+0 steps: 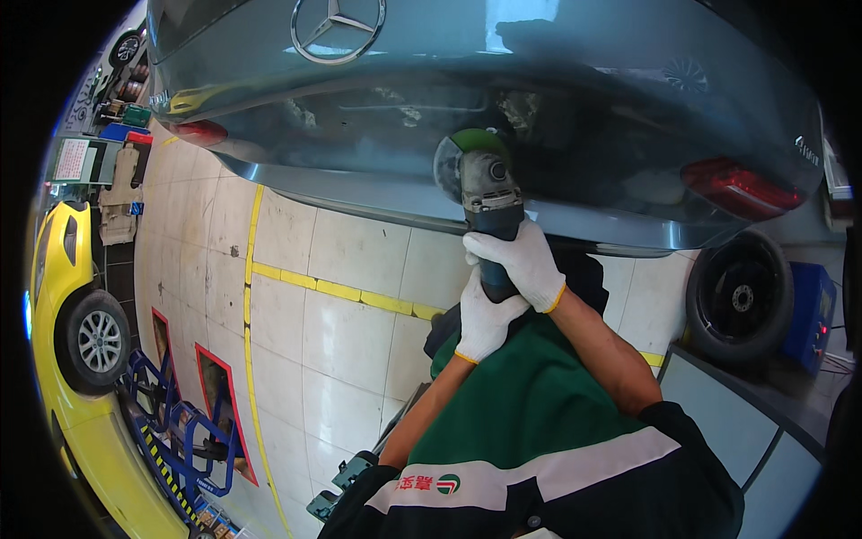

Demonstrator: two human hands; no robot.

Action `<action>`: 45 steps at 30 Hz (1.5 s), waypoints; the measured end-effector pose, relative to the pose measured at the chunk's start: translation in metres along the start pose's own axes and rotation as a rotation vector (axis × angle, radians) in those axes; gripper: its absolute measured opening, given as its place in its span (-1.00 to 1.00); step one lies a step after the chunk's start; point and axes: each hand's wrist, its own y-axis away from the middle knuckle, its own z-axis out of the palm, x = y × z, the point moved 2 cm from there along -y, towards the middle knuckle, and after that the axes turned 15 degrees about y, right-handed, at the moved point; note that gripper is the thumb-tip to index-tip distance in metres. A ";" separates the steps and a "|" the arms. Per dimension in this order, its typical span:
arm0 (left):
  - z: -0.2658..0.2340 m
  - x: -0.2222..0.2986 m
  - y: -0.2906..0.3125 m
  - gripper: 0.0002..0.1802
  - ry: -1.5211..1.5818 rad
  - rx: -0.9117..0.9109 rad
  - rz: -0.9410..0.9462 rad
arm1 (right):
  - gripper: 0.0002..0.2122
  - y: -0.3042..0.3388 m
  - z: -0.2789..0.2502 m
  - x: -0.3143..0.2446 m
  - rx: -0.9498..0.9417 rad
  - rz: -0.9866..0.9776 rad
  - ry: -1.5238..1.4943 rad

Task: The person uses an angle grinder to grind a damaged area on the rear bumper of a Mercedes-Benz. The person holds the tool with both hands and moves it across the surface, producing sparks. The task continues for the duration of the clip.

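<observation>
Both hands wear white knit gloves and are closed around one angle grinder. My left hand wraps the rear end of its dark body. Further forward, my right hand grips the body behind the metal gear head. A green disc shows at the grinder's front, partly behind the head and a guard. The disc end is up against or very close to the rear of a grey-blue car; contact is hard to tell. Rough, scuffed patches mark the dark panel around it.
A yellow car stands at the left beside blue metal frames and red-edged floor openings. At the right, a wheel with a tire leans near a blue box and a grey cabinet. Yellow lines cross the tiled floor.
</observation>
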 end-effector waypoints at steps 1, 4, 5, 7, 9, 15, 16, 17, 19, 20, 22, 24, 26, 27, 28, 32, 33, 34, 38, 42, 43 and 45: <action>0.000 0.000 0.001 -0.33 -0.021 0.007 -0.001 | -0.76 -0.001 -0.002 -0.001 0.005 0.007 0.011; 0.000 -0.003 0.000 -0.31 0.015 -0.006 -0.029 | -0.76 0.002 -0.003 -0.002 0.026 0.002 0.030; 0.000 -0.002 0.000 -0.31 0.001 0.001 -0.033 | -0.77 0.001 -0.002 -0.002 0.020 0.005 0.021; -0.001 -0.001 0.000 -0.30 -0.028 0.014 -0.040 | -0.77 0.000 -0.001 -0.001 0.008 0.013 0.002; -0.001 -0.002 0.000 -0.30 -0.021 0.007 -0.029 | -0.77 0.001 -0.001 -0.002 0.015 0.022 0.003; -0.003 -0.009 -0.002 -0.31 -0.007 -0.015 -0.008 | -0.76 0.000 -0.003 0.002 0.026 0.002 0.036; -0.004 -0.011 -0.001 -0.31 0.007 -0.013 -0.018 | -0.75 0.000 -0.003 0.002 0.028 0.000 0.050; -0.003 -0.009 -0.001 -0.31 -0.001 -0.010 -0.012 | -0.75 0.000 -0.003 0.002 0.027 0.014 0.050; -0.001 -0.002 0.000 -0.32 -0.017 -0.004 0.001 | -0.75 0.001 -0.003 0.000 0.023 0.041 0.051; -0.001 -0.002 0.000 -0.31 -0.019 -0.013 -0.001 | -0.75 0.001 -0.004 0.000 0.030 0.031 0.051; -0.001 -0.002 -0.001 -0.31 -0.021 -0.032 -0.005 | -0.76 0.001 -0.004 0.000 0.044 0.010 0.053; -0.001 -0.002 -0.001 -0.30 -0.025 -0.020 -0.001 | -0.76 0.003 -0.003 -0.003 0.030 0.024 0.031; -0.002 -0.003 -0.001 -0.30 -0.036 -0.015 0.007 | -0.76 0.003 -0.002 -0.005 0.021 0.035 0.018; -0.003 -0.004 -0.001 -0.30 -0.044 -0.016 0.013 | -0.76 0.003 -0.002 -0.006 0.019 0.038 0.015; -0.003 -0.005 -0.002 -0.30 -0.053 -0.018 0.019 | -0.76 0.003 -0.002 -0.006 0.017 0.042 0.012; -0.002 -0.001 -0.002 -0.32 -0.039 -0.018 0.012 | -0.78 0.002 -0.002 -0.004 0.023 0.019 0.026; -0.002 -0.002 -0.002 -0.32 -0.034 -0.017 0.002 | -0.78 0.002 -0.002 -0.005 0.022 0.018 0.024; -0.002 -0.002 -0.002 -0.32 -0.029 -0.015 -0.008 | -0.79 0.002 -0.002 -0.006 0.021 0.016 0.023; -0.003 -0.002 -0.002 -0.33 -0.020 -0.017 -0.001 | -0.79 0.002 -0.001 -0.008 0.021 0.018 0.013; -0.001 0.001 -0.002 -0.32 -0.009 -0.021 -0.013 | -0.78 0.001 -0.002 -0.005 0.026 0.020 0.020; 0.000 0.001 -0.002 -0.32 0.013 -0.018 -0.010 | -0.78 0.000 -0.002 -0.003 0.028 0.020 0.027; 0.000 0.001 -0.001 -0.32 0.018 -0.012 -0.012 | -0.77 0.000 -0.001 -0.002 0.030 0.012 0.030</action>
